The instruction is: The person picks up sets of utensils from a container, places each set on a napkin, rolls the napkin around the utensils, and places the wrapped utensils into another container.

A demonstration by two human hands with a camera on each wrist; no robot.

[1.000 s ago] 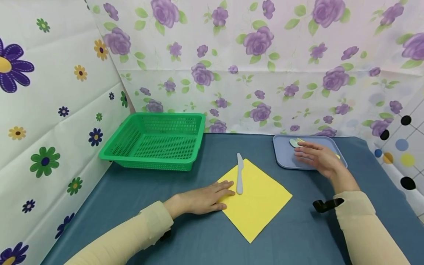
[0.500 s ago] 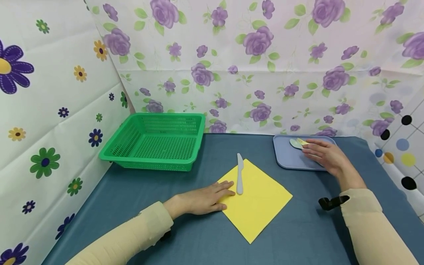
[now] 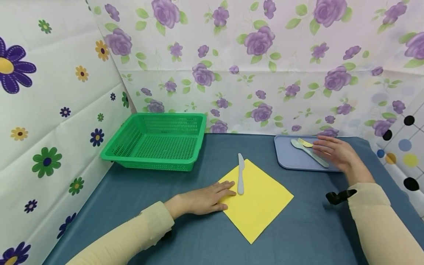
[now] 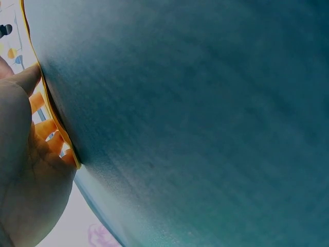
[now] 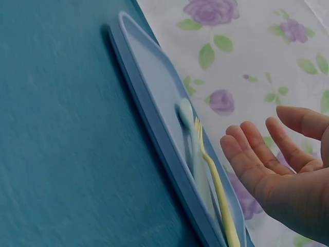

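Note:
My left hand (image 3: 207, 198) lies with fingers spread on the left corner of a yellow square napkin (image 3: 261, 198). A light grey knife (image 3: 240, 178) lies on the napkin, just beyond those fingertips. In the left wrist view, the left hand (image 4: 25, 170) is at the napkin's thin edge, seen side-on. At the right, my right hand (image 3: 338, 154) hovers over a blue-purple tray (image 3: 285, 154) with relaxed fingers and nothing in its grasp. A pale green spoon (image 3: 318, 159) and a yellow fork (image 3: 304, 142) lie on that tray; the right wrist view shows the fork (image 5: 218, 185) beside the spoon (image 5: 198, 159).
A green perforated basket (image 3: 169, 162) stands at the back left of the table, whose cloth is blue (image 3: 291, 228). Floral sheets (image 3: 232, 88) hang along the back and left side. A black wrist mount (image 3: 338, 197) sticks out from the right sleeve.
My right hand has moved to the right over the tray, uncovering more of the spoon and fork. The left hand, napkin and knife have stayed in place.

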